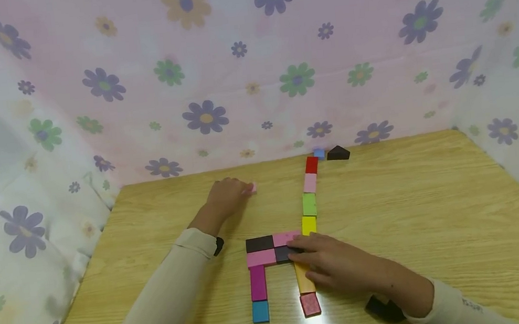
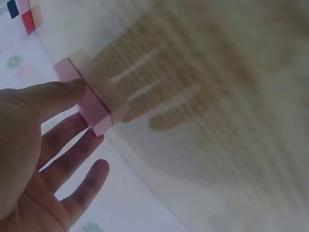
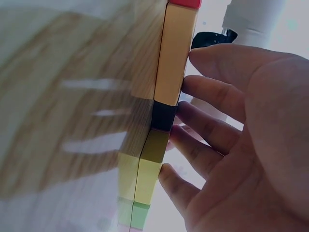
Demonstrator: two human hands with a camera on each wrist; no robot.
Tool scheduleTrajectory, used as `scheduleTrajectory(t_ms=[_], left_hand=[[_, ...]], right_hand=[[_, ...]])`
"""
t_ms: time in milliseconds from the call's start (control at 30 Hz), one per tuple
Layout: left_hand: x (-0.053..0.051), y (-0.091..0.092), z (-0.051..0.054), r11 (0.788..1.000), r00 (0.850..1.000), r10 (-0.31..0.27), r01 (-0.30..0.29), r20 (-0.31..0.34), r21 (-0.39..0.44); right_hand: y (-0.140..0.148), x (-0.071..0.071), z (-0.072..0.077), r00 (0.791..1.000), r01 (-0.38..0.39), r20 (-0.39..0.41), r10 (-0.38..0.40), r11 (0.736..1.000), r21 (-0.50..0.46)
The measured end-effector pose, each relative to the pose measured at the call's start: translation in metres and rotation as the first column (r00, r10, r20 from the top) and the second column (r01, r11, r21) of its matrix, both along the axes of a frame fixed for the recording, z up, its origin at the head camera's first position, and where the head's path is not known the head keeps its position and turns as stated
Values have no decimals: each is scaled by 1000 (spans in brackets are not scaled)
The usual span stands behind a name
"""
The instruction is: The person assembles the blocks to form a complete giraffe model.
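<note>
At the back left of the table, my left hand (image 1: 226, 196) holds a small pink block (image 1: 254, 188). The left wrist view shows the thumb on one long side of that pink block (image 2: 89, 104) and fingertips against its other edge. My right hand (image 1: 343, 259) lies over a flat figure of coloured blocks, its fingers fairly straight. Its fingertips touch the dark block (image 1: 282, 255) and the yellow-orange block (image 1: 304, 279). Black and pink blocks form the figure's middle, with a magenta block (image 1: 258, 283) and a blue block (image 1: 260, 312) below on the left.
A column with a yellow block (image 1: 309, 225), green block (image 1: 309, 204), pink block and red block (image 1: 311, 165) runs toward the back. A light blue block (image 1: 319, 154) and black triangular block (image 1: 338, 153) stand near the flowered curtain (image 1: 232, 80). A red block (image 1: 310, 304) ends the right leg.
</note>
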State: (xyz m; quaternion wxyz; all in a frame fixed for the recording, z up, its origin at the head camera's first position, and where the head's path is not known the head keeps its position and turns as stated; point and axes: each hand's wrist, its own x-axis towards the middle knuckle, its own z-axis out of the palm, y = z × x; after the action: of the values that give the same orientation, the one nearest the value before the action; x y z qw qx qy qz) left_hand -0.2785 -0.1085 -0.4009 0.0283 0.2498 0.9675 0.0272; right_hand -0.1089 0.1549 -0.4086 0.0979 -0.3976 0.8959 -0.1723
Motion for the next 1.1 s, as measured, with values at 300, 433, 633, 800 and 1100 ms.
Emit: scheduleTrajectory(t_ms=[300, 433, 633, 800, 1100], left_hand=[[41, -22, 5, 999, 1000, -20, 20, -7, 40], [62, -33, 2, 996, 1000, 20, -19, -4, 86], [91, -45, -5, 981, 997, 76, -71, -22, 181], [115, -50, -6, 975, 994, 107, -102, -16, 196], [147, -55, -5, 974, 997, 59, -48, -41, 219]], right_hand=[[0, 0, 0, 1000, -3, -8, 3, 1000, -10], [0, 0, 0, 1000, -1, -9, 1, 1000, -11], [0, 0, 0, 1000, 5, -10, -5, 1000, -4], [0, 1, 0, 1000, 4, -6, -4, 1000, 2], [-1, 1, 1, 1000, 14, -1, -14, 1000, 11]])
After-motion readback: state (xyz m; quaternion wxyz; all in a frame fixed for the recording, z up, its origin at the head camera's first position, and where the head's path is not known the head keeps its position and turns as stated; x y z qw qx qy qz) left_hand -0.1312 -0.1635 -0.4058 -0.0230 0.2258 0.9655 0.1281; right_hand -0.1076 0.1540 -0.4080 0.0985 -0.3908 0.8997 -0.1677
